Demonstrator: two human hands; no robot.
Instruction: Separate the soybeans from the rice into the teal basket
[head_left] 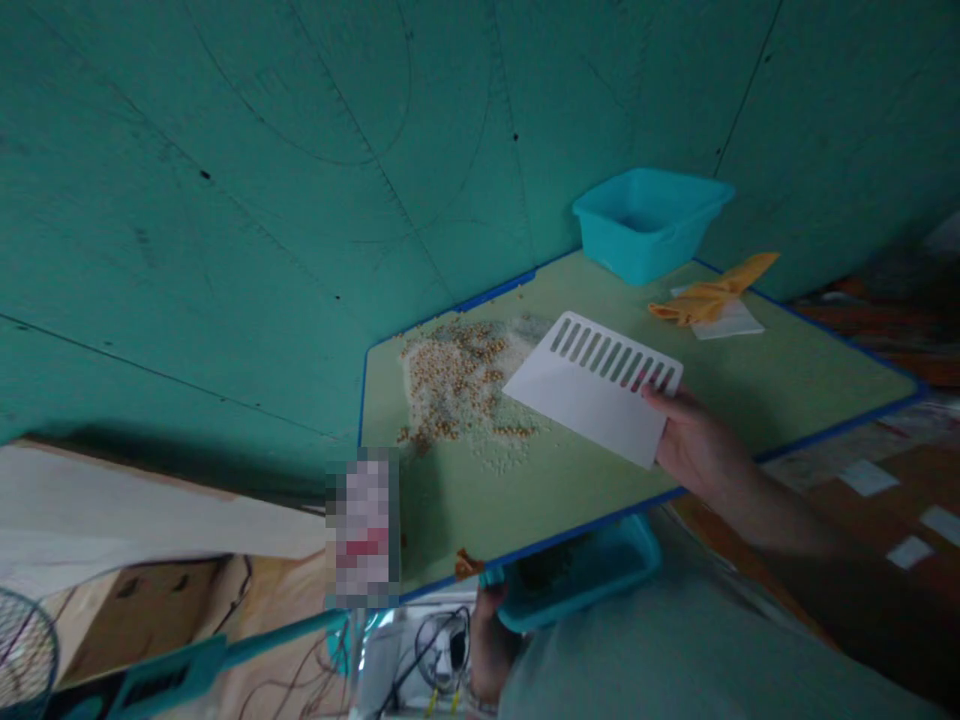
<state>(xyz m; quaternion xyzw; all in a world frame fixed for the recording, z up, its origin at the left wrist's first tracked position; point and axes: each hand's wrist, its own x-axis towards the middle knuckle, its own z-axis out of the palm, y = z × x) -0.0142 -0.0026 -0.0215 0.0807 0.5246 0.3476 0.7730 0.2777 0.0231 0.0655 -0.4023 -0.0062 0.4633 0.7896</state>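
My right hand (694, 440) grips one end of a flat white slotted board (592, 395), with a row of long slots along its far side. It is held above the table, its left corner near a spread of white grains mixed with round tan beans (454, 375). Below the table's front edge, my left hand (493, 620) is closed on the rim of a small teal basin (637, 555). That basin is tilted against my body, with something dark inside that I cannot make out.
A larger teal basin (645, 235) stands at the table's back corner. Beside it an orange glove (712, 290) lies on a white sheet (731, 322). A blue edge borders the green table (450, 500), which meets a green wall (300, 150). Cables and a fan-like object fill the lower left.
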